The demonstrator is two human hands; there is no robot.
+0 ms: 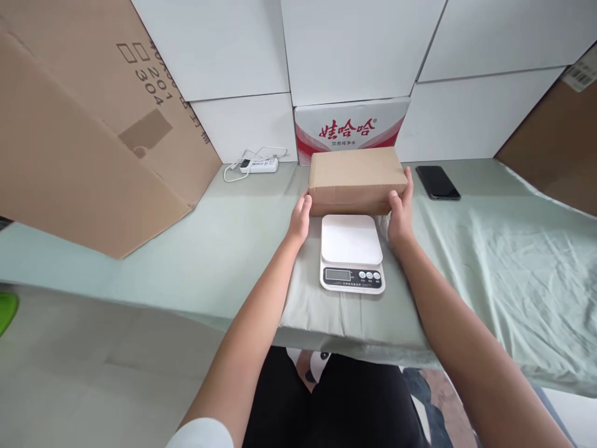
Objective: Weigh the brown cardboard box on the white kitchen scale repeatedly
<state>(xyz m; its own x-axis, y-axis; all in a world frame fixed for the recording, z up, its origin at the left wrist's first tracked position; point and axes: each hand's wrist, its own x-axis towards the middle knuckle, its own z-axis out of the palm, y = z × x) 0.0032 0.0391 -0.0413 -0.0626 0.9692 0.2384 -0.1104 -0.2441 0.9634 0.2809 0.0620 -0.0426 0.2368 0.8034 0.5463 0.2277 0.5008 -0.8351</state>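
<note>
The left hand (pixel 301 218) grips the left end of a plain brown rectangular cardboard box (pixel 357 180), thumb at the front corner. The right hand (pixel 401 211) grips the right end, thumb on the front face, fingers along the side. The cardboard box is located directly behind a white plastic digital scale (pixel 352 242), which lies between the forearms on a pale green cloth (pixel 247 242). Whether the underside of the cardboard box is raised or resting cannot be determined from this angle.

Surrounding items: a black smartphone (pixel 438 182) lies to the right of the right hand. To the left, near the wall of stacked white boxes (pixel 345 50), lies a white power strip (pixel 260 165) with a thin white cable (pixel 237 179). A white carton with red bands (pixel 352 127) stands behind the cardboard box and blocks the rear. A large brown carton (pixel 79 155) bounds the left side; another brown carton (pixel 550 140) bounds the right.

Markings: the red-banded carton reads 娃哈哈, with 饮用纯净水 below. The large left carton shows 201 and 304 beside square outlines. The right carton carries a barcode label.

Box appearance: closed, unmarked on visible faces; top lighter than front.
</note>
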